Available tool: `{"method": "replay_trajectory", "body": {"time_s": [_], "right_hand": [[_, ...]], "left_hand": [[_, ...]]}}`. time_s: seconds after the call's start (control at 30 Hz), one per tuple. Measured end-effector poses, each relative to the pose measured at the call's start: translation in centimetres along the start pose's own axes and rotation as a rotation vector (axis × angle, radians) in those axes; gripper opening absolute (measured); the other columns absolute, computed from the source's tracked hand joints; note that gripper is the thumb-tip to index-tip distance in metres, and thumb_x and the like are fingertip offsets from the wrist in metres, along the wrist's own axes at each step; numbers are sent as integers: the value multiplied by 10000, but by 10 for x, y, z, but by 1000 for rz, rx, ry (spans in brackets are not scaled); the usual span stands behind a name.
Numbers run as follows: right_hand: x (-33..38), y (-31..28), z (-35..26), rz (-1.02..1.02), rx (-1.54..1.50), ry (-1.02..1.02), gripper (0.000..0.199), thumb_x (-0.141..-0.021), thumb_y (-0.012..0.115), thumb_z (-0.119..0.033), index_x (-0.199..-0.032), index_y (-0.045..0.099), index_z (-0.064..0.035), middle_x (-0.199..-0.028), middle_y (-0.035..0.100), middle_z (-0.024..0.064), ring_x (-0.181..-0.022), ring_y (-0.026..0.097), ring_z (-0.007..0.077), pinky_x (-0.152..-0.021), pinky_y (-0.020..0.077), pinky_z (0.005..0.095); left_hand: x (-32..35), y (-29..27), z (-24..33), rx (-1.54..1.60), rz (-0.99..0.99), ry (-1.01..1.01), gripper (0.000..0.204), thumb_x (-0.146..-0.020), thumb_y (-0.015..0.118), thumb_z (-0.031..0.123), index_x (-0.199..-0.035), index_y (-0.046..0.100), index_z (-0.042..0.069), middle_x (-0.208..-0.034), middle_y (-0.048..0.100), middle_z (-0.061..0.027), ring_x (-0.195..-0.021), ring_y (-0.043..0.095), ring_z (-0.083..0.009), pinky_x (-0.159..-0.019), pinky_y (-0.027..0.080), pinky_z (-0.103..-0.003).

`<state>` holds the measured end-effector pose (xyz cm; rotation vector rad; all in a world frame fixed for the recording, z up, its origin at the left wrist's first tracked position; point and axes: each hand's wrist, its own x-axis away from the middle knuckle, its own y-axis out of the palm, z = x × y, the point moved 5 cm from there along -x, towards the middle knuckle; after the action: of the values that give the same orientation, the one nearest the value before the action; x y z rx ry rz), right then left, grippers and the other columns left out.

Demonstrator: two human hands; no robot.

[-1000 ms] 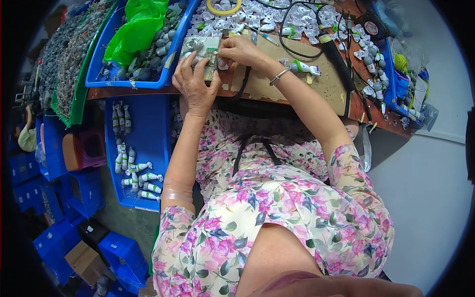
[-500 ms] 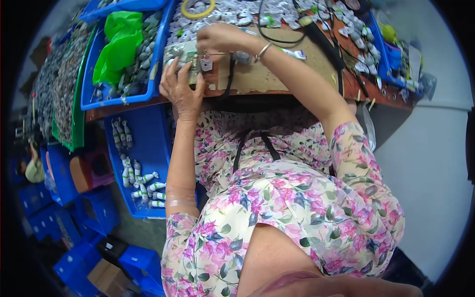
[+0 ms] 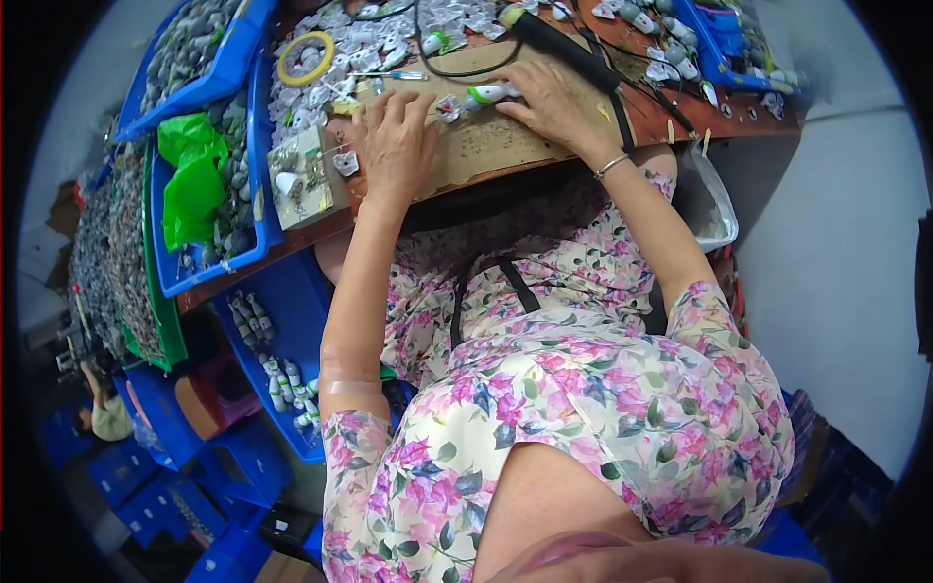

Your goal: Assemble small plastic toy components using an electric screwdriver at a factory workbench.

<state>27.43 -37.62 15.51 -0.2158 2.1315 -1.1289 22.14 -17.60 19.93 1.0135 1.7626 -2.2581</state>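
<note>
My left hand (image 3: 394, 146) lies flat with fingers spread on the brown cardboard pad (image 3: 496, 146) on the workbench. A small white part (image 3: 448, 107) rests just beyond its fingertips. A grey fixture plate (image 3: 301, 180) with small pieces on it sits to its left. My right hand (image 3: 549, 102) rests further right on the pad, its fingertips closed on a small white and green tube-shaped part (image 3: 486, 93). Many more small white parts (image 3: 369, 39) are heaped at the far side of the bench.
A blue tray (image 3: 258, 146) at left holds grey parts and a green plastic bag (image 3: 190, 185). A yellow tape ring (image 3: 304, 58) and a black tool (image 3: 559, 39) lie beyond my hands. Blue bins (image 3: 292, 321) stand under the bench; another person (image 3: 102, 413) crouches lower left.
Both hands left the grey fixture plate and moved right onto the cardboard pad. The left hand opened flat, and the right hand took hold of a white and green part.
</note>
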Motion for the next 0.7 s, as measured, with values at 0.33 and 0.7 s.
{"method": "replay_trajectory", "body": {"time_s": [0.33,0.7], "right_hand": [[-42,3,19,54,-292,-3,246,-868,564,-264,-982,633,-57,-974,635,91,-944,579,259,-802,435,383],[-93,52,-36,-741,-73,-165,192,-791,602,-216,-938,668,-111,-862,662,128,-818,629,302,-698,485,406]], "left_hand": [[4,25,13,-22,-113,72,92,-765,664,183,-839,633,137,-868,575,-26,-901,520,-241,-871,346,-392],[16,26,12,-14,-91,54,145,-773,665,211,-869,614,114,-926,582,-36,-974,499,-257,-881,334,-403]]}}
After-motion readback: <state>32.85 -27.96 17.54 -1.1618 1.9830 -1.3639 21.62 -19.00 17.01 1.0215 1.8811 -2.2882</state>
